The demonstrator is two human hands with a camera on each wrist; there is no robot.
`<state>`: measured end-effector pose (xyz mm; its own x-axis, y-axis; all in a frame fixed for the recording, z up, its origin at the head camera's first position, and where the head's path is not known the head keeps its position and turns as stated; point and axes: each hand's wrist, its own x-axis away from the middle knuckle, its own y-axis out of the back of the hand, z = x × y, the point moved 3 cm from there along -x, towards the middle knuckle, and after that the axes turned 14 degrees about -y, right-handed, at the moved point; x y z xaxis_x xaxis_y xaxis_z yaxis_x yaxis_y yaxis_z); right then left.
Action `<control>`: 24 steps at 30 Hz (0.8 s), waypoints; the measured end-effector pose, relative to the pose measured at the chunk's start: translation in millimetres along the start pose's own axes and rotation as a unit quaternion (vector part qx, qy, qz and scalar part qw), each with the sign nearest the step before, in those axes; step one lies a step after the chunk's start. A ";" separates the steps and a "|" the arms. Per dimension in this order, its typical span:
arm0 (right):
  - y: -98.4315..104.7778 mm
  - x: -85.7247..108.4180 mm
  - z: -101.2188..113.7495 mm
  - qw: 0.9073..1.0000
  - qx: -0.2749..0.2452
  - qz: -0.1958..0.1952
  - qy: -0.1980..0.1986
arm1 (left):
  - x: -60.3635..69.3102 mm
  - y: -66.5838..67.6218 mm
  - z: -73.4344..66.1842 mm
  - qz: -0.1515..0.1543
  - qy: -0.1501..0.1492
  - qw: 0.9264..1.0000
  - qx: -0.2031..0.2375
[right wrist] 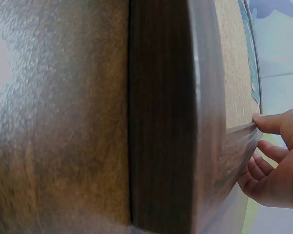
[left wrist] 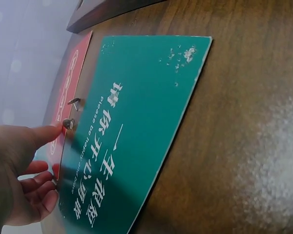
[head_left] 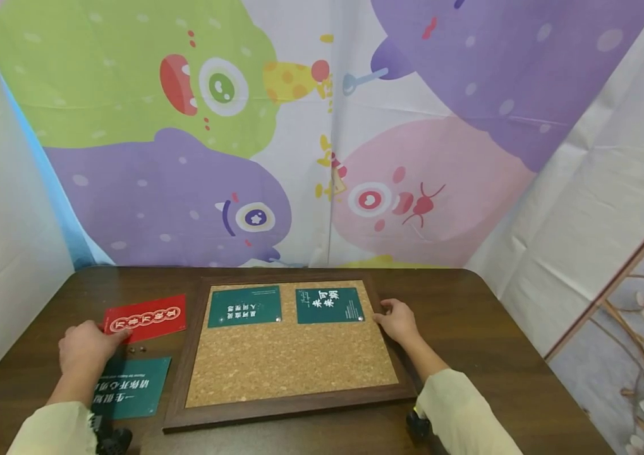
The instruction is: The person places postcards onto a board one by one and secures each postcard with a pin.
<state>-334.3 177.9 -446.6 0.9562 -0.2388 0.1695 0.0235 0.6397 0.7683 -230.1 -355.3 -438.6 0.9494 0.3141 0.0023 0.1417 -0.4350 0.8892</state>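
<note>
My left hand [head_left: 84,354] grips the left end of a red card [head_left: 153,318], its thumb across the card's lower edge. Two small metal pins [head_left: 137,349] lie between it and a green card [head_left: 136,387]; in the left wrist view the thumb of my left hand [left wrist: 19,170] is beside one pin [left wrist: 68,124]. My right hand [head_left: 400,321] holds the right side of a brown-framed cork board [head_left: 293,360]. Seen from the right wrist, my right hand [right wrist: 278,161] has its thumb on the frame [right wrist: 210,146] and its fingers curled at the outer edge.
Two green cards, one on the left [head_left: 244,306] and one on the right [head_left: 330,305], are on the board's upper half, with pins at corners. The board lies on a dark wooden table [head_left: 469,354]. Behind stands a curtain [head_left: 310,189] printed with cartoon creatures.
</note>
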 end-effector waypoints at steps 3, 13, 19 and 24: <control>0.0 0.1 0.4 1.000 0.000 0.001 0.000 | -0.2 -0.7 -0.2 0.001 0.001 1.000 -0.005; -2.5 0.2 0.5 1.000 -0.003 -0.001 0.003 | -0.8 -1.6 7.0 0.010 0.016 1.000 0.006; -1.6 0.6 0.6 1.000 -0.003 -0.006 0.004 | -1.7 -0.6 9.8 0.009 0.013 1.000 0.024; -1.9 0.2 -0.7 1.000 0.000 -0.008 0.004 | -2.8 0.0 13.1 0.005 0.029 0.998 0.051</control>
<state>-334.0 177.2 -448.5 0.9580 -0.2430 0.1523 0.0387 0.6359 0.7708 -229.2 -367.2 -444.5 0.9339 0.3553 0.0404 0.1623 -0.5217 0.8376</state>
